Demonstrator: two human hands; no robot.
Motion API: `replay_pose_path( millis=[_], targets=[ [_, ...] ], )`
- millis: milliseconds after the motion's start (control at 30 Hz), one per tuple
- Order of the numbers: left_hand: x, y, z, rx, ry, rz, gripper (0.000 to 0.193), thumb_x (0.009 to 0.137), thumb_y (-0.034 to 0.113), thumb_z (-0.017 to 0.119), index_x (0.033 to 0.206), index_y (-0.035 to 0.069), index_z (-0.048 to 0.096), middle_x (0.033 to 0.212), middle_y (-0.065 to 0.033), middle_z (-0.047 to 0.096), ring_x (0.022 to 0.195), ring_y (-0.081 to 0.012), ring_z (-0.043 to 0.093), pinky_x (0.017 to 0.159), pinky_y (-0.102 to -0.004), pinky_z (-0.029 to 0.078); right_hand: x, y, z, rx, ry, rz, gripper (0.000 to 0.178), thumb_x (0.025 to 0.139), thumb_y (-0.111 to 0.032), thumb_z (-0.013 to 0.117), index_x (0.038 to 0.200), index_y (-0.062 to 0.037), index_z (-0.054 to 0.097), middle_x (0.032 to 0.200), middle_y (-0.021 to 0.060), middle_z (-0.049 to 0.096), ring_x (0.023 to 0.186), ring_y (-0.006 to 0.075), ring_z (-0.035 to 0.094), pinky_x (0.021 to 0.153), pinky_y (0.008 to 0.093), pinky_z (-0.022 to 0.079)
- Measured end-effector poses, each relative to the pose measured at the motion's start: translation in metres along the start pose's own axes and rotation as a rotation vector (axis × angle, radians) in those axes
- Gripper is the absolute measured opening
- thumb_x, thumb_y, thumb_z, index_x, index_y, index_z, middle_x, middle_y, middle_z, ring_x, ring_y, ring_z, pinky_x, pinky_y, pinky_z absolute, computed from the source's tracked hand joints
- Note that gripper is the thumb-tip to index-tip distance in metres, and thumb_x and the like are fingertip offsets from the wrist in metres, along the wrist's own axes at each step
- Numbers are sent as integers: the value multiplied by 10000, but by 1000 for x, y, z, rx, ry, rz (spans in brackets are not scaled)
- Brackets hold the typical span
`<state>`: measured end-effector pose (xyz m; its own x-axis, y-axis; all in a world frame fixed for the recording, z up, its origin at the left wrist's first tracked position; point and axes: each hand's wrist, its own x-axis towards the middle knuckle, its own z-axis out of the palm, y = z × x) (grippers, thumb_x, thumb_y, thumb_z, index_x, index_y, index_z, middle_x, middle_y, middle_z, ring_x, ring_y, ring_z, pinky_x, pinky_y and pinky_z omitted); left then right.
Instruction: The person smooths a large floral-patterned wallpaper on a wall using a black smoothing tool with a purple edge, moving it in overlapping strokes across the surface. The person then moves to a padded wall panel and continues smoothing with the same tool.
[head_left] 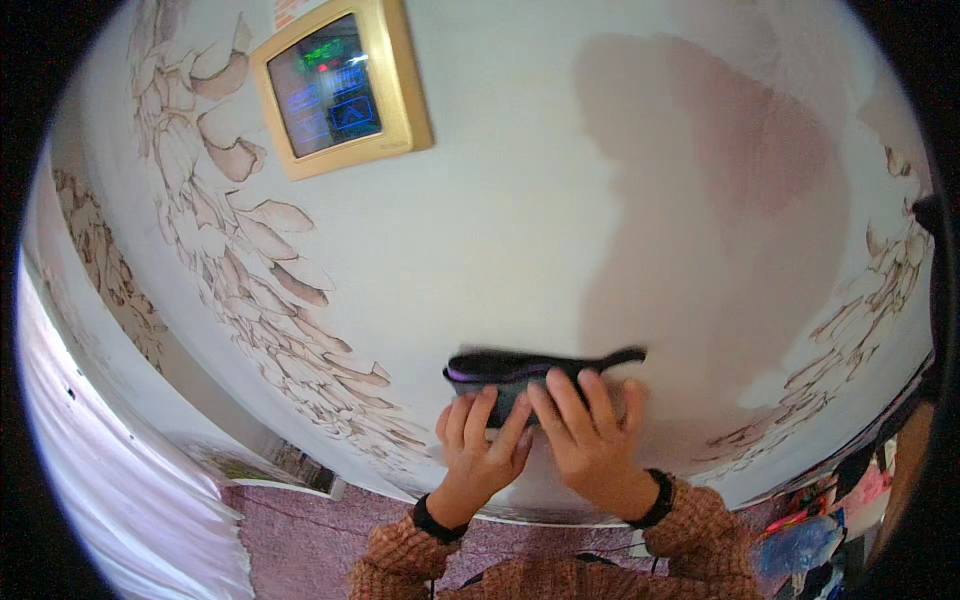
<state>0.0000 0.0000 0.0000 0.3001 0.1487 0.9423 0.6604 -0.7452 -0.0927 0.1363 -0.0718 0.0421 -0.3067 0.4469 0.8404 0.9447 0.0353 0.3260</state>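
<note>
A black, soft-looking elongated pouch (500, 378) lies on the white surface (480, 250) in front of me. A purple line shows along its upper edge, and a narrow black tab or strap sticks out at its right end. Gripping its lower left part is my left hand (483, 445), with the fingers bent over the near side. My right hand (592, 435) presses on its right half, fingers curled over the front. The two hands are close together, near the middle of the pouch. Any contents of the pouch are hidden.
A gold-framed digital display (405, 85) is at the far left of the surface. Brown leaf-like patterns run along both sides, and a shadow falls on the right. White curtain (120, 470) hangs at left. Purple carpet (290, 545) lies below; a colourful pile (800, 545) is at lower right.
</note>
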Motion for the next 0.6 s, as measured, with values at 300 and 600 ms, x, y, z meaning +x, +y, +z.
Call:
replay_pose_path(
  millis=[300,600],
  targets=[
    [37,31,12,-4,113,-48,302,803,263,592,1075,146,652,1239,-146,459,1085,-315,403,886,-438,337,9,28,-19,-80,-4,75,423,830,-273,502,1232,-158,563,1346,26,462,1257,225,397,1057,517,189],
    [44,12,-3,11,32,-21,337,824,290,579,1134,163,619,1242,-139,459,1116,-312,391,924,-437,321,26,19,-18,-3,25,95,409,834,-240,493,1224,-148,573,1350,32,455,1258,221,404,1056,530,191]
  ],
)
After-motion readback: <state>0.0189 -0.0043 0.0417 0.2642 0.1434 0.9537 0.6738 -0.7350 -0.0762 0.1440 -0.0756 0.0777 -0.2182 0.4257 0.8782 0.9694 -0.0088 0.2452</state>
